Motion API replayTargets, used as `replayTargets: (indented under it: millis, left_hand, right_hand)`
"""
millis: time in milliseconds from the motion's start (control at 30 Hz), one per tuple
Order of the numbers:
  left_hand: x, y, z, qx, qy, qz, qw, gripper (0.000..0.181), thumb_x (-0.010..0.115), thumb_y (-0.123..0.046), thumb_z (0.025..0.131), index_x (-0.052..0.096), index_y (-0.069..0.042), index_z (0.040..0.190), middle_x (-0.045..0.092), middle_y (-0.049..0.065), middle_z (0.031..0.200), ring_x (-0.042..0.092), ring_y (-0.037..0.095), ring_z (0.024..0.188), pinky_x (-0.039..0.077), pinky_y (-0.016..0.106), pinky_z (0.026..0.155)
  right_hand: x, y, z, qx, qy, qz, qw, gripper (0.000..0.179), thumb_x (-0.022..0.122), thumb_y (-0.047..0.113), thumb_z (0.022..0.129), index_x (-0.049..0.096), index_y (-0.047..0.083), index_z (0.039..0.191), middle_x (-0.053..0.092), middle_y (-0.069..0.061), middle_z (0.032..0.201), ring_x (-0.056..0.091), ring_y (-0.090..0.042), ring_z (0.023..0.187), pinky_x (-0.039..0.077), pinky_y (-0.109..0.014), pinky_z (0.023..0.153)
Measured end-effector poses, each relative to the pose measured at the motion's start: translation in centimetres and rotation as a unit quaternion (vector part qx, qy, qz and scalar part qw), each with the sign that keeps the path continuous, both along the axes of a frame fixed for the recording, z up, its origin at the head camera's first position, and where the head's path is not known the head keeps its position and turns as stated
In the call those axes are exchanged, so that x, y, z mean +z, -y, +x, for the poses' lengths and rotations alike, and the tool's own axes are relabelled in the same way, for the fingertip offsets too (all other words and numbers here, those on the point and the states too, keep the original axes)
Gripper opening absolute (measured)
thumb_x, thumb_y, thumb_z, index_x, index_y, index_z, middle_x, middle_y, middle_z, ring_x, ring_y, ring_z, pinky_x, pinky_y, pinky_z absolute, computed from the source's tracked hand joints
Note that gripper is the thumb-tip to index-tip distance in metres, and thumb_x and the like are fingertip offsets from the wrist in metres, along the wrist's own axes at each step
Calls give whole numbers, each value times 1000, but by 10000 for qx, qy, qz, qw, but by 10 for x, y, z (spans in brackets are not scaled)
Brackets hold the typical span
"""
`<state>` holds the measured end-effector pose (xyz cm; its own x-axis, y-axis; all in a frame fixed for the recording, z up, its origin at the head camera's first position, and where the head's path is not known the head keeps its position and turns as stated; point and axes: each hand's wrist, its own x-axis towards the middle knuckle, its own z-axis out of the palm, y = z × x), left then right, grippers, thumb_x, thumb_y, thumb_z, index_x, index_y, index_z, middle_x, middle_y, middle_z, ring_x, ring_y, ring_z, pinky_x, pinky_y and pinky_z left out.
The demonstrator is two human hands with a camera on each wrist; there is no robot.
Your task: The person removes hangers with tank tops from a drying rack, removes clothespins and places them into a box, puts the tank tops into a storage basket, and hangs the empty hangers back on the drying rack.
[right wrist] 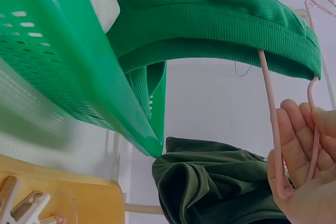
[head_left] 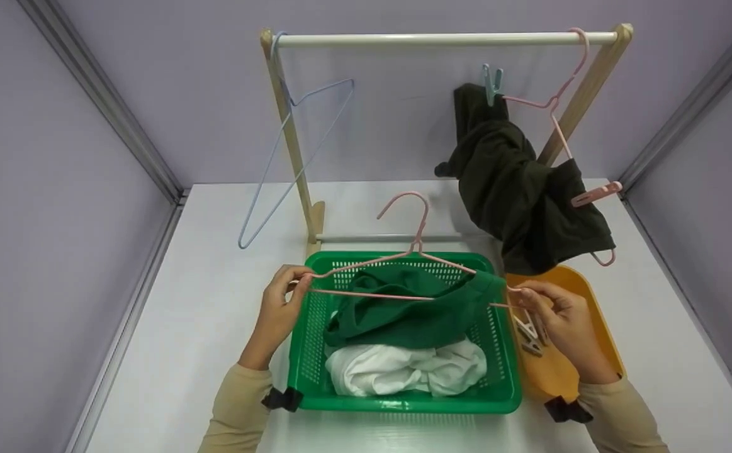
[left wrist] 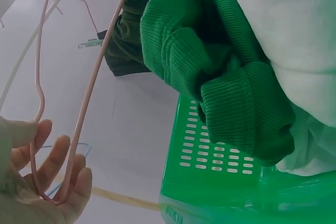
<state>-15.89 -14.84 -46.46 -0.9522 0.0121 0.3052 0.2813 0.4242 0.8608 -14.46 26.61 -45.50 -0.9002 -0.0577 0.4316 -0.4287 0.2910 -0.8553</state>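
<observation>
A pink clothes hanger (head_left: 372,294) is held level over the green basket (head_left: 403,404), its hook pointing up and away. My left hand (head_left: 282,302) grips the hanger's left end, thumb against the wire. At the opposite end my right hand (head_left: 557,318) pinches the wire between thumb and fingers. A green ribbed garment (head_left: 397,314) has one edge over the hanger's right arm, close to the right hand; in the right wrist view its ribbed band (right wrist: 220,30) lies over the wire. The rest of it sags into the basket, beside a white cloth (head_left: 403,371).
A rack with a white rail (head_left: 447,40) stands behind. From it hang an empty blue hanger (head_left: 271,157) and a dark green garment (head_left: 517,182) on a pink hanger, with clothespins (head_left: 596,194) on it. An orange tray (head_left: 592,302) with clothespins (head_left: 529,333) sits right of the basket.
</observation>
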Motion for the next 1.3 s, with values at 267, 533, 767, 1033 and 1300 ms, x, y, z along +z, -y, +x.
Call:
replayTargets:
  millis: [267,533,767,1033,1300]
  left_hand:
    - [1,-2,0,389,54,503,9980,17,49,-14,101,62,-2,101,55,7,102,47,2,94,43,25,89]
    - [2,1,-2,665,-3,867,9940,18,50,-12,100,61,1,97,48,2,99,44,4,90,37,20,82]
    - [2,1,-1,611,-61,871,9943,17,49,-10,100,60,1,96,48,2,101,43,2,92,37,20,84]
    - [3,0,-1,588,-32,877,9944,17,49,-12,100,59,2,96,47,2,100,43,3,93,37,20,84]
    - [4,0,0,563,55,915,9942,19,48,-13,101,59,1,96,48,3,101,44,5,93,37,21,85]
  right_hand:
    - [-5,3,0,366,-388,11,9986,13,53,-19,87,64,-17,93,71,18,90,69,4,80,54,-11,70]
    - [-6,6,0,357,-411,35,9985,19,56,-20,85,64,-16,102,69,19,100,68,5,88,53,-9,78]
    - [-4,10,-1,535,-379,-71,9978,28,59,-24,79,60,-20,106,68,17,109,66,7,98,52,-10,83]
    - [0,17,-3,581,-318,-188,9976,22,61,-21,80,66,-15,100,71,13,100,70,1,85,55,-13,74]
    - [1,18,-4,113,-619,175,9979,17,63,-20,80,70,-8,89,69,16,89,68,2,79,53,-9,74]
